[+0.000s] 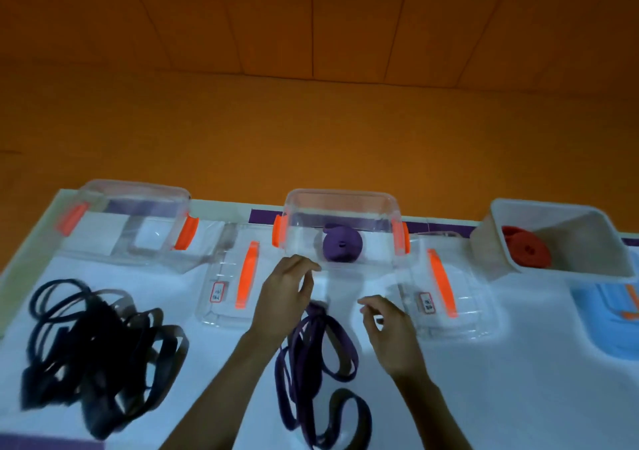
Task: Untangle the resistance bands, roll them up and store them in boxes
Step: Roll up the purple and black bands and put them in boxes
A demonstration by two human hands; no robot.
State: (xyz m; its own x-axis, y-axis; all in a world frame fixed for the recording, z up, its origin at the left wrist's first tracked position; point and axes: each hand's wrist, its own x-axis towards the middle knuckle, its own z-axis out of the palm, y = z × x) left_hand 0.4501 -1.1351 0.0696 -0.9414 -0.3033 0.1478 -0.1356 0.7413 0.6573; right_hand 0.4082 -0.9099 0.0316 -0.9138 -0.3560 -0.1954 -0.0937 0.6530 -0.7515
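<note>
My L hand (287,294) & R hand (389,332): fingers loose, holding nothing. Recommended: pinch purple bands (313,352) at top loop, tease apart, no yanking.

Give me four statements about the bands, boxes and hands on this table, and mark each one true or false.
1. A rolled purple band sits in the middle clear plastic box. True.
2. The rolled red band lies in the left clear box. False: it is in the white box on the right.
3. The tangled black bands lie left of the left hand. True.
4. The right hand grips a lid. False: it holds nothing.
</note>
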